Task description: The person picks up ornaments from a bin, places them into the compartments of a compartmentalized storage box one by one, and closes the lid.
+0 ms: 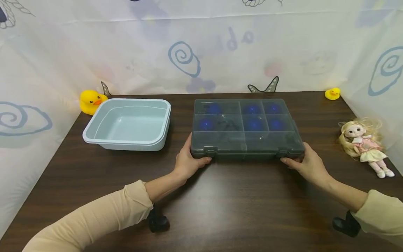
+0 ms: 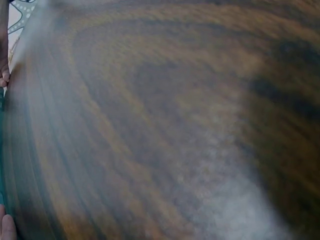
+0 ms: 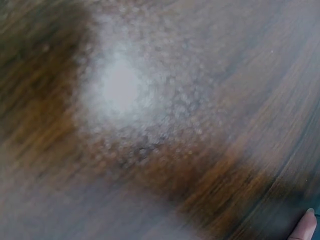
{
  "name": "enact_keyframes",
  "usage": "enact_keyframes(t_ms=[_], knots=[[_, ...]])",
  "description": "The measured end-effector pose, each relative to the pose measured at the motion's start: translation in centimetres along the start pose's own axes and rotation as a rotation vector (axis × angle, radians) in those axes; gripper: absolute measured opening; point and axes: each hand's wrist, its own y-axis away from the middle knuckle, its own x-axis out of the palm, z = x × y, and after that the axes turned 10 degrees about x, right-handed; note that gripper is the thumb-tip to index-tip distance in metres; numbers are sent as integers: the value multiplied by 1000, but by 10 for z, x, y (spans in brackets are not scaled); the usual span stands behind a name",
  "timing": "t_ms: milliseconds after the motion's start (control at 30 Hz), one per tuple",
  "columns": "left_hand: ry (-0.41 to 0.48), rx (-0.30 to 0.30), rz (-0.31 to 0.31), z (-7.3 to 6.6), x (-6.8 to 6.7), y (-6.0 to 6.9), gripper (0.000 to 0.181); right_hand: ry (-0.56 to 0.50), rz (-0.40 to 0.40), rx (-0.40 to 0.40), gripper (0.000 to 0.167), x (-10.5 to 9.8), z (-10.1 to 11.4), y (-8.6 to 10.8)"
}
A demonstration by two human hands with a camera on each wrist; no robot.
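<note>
A grey see-through compartment box [image 1: 220, 142] with its lid closed lies at the middle of the table; several dark blue round things show through the lid. My left hand [image 1: 189, 161] grips its front left corner, thumb along the front edge near a latch. At the front right corner my right hand [image 1: 310, 166] holds the box the same way. Only fingertips of the left hand [image 2: 7, 227] show at the lower left of the left wrist view, and one fingertip of the right hand [image 3: 304, 227] at the lower right of the right wrist view.
A pale blue basin [image 1: 126, 142] stands on the dark table [image 1: 226, 210] to the left, with a large yellow duck [image 1: 89, 102] behind its corner. A small yellow duck [image 1: 332, 93] sits at the back right, and a doll [image 1: 366, 145] lies at the right edge.
</note>
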Motion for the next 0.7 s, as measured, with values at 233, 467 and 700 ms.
enact_keyframes(t_ms=[233, 467, 700], knots=[[13, -1, -11, 0, 1, 0, 102, 13, -5, 21, 65, 0, 1, 0], [5, 10, -24, 1, 2, 0, 100, 15, -14, 27, 64, 0, 1, 0], [-15, 36, -46, 2, 3, 0, 98, 9, -12, 43, 65, 1, 1, 0]])
